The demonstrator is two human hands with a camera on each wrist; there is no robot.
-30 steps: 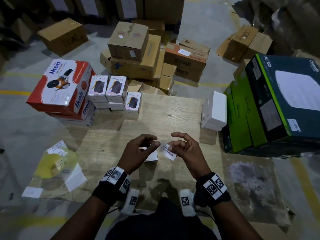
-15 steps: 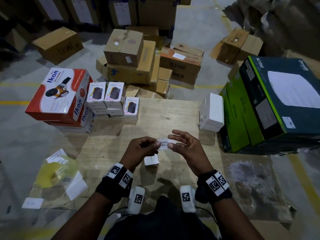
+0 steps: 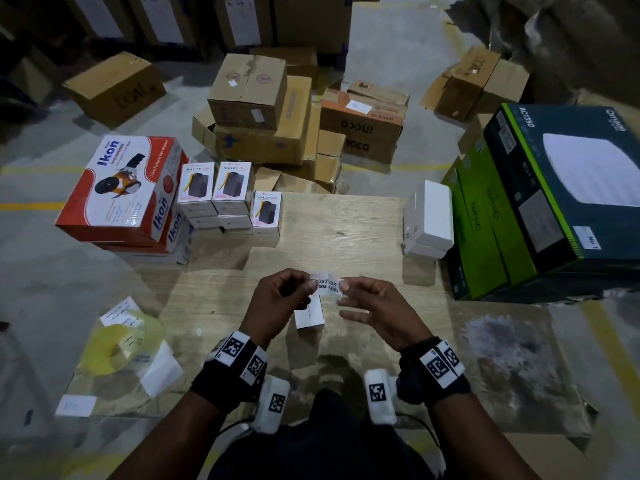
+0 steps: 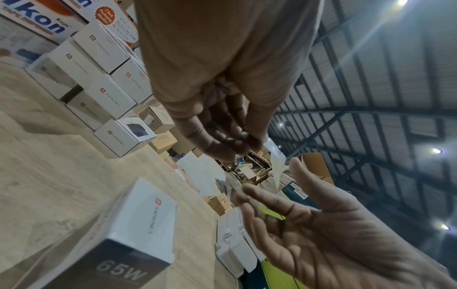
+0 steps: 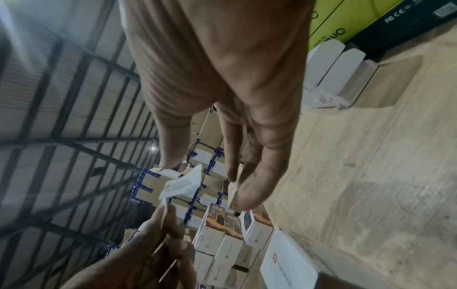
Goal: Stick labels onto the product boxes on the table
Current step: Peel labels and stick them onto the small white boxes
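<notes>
A white seal label (image 3: 325,285) printed "DO NOT ACCEPT IF SEAL BROKEN" is stretched flat above the wooden table (image 3: 346,230). My left hand (image 3: 311,287) pinches its left end between thumb and fingertips. My right hand (image 3: 346,299) has straight, spread fingers, and only its thumb tip touches the label's right end. Directly below lies a small white product box (image 3: 309,317). The left wrist view shows the label (image 4: 275,162) edge-on over that "65W" box (image 4: 138,215). In the right wrist view the label (image 5: 183,183) rises from my left fingers (image 5: 168,224).
Stacked Halley boxes (image 3: 228,192) and red Ikon boxes (image 3: 117,188) stand at the back left. White boxes (image 3: 429,216) and green cartons (image 3: 485,220) fill the right side. A yellow label roll (image 3: 121,341) lies at the front left. Cardboard cartons (image 3: 256,95) sit on the floor beyond.
The label hung tilted from my right fingers; both hands then brought it level and pulled it flat. My right fingers have spread out, leaving only the thumb on it.
</notes>
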